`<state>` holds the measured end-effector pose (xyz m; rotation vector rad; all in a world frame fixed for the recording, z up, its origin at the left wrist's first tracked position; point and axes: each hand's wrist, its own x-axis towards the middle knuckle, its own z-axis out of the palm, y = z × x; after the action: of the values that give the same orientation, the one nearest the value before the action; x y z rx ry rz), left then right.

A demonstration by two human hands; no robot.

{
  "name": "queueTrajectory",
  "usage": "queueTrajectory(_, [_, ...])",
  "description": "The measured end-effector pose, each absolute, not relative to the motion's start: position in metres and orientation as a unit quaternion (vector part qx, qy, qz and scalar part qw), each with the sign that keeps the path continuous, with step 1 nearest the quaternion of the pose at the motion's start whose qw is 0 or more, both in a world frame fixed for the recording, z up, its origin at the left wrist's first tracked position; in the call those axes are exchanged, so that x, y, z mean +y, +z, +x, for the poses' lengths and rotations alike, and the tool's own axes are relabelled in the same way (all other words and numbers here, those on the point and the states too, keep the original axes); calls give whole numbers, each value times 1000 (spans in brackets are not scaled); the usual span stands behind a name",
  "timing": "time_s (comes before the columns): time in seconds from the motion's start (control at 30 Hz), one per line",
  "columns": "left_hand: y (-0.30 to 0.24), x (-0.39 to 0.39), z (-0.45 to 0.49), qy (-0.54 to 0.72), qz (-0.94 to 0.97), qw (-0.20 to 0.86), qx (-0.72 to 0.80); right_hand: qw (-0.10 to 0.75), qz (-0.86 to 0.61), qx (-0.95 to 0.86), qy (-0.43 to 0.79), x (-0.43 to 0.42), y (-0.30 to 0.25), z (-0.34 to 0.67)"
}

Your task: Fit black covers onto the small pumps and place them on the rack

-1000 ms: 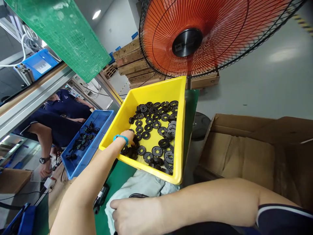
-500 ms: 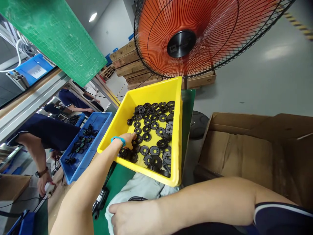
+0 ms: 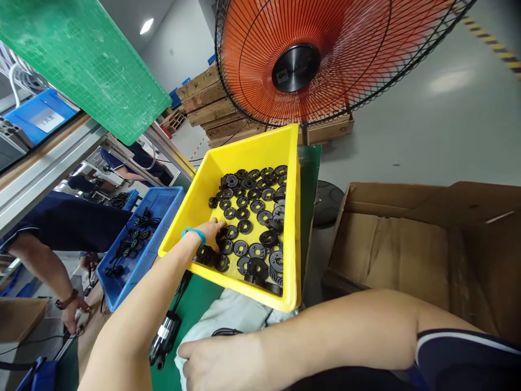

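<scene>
"Target?"
"Black discs (image 3: 252, 251), scattered inside the yellow bin (image 3: 293, 217)."
"Left hand (image 3: 209, 233)?"
"Near left corner of the bin, fingers half-curled against discs; couldn't tell if any was gripped."
"Right hand (image 3: 217, 363)?"
"Curled by the pale cloth (image 3: 226, 309), near; hold couldn't be seen."
"Around?"
"Blue tray (image 3: 140, 264) left, fan (image 3: 296, 68) far."

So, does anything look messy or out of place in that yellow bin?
Nothing looks spilled or broken. The black discs in the yellow bin are a loose jumble, though: many lie flat, but some near the front wall lean tipped up on others, which looks untidy.
</scene>
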<state>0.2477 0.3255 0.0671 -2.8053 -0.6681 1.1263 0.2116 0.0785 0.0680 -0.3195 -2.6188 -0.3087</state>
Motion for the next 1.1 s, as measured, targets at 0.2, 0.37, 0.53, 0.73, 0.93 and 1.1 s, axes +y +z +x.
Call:
queueTrajectory(0.2, [70,315,253,374,-898,42,-227,250,-140,-953,-101,80,69,207])
queueTrajectory(0.37, [71,314,253,367,-898,46,-237,272,-84,-955,-81,87,63,202])
queueTrajectory(0.53, [69,319,250,369,-895,39,-246,246,-129,-953,-117,79,65,205])
queueTrajectory(0.73, [69,316,248,338,-910,-7,-241,253,-140,-947,-136,74,66,207])
queueTrajectory(0.93, [88,300,245,240,-925,-36,-292,251,-156,-947,-125,70,63,202])
queueTrajectory(1.1, [107,290,239,106,-940,-54,-320,273,-189,-929,-165,62,63,202])
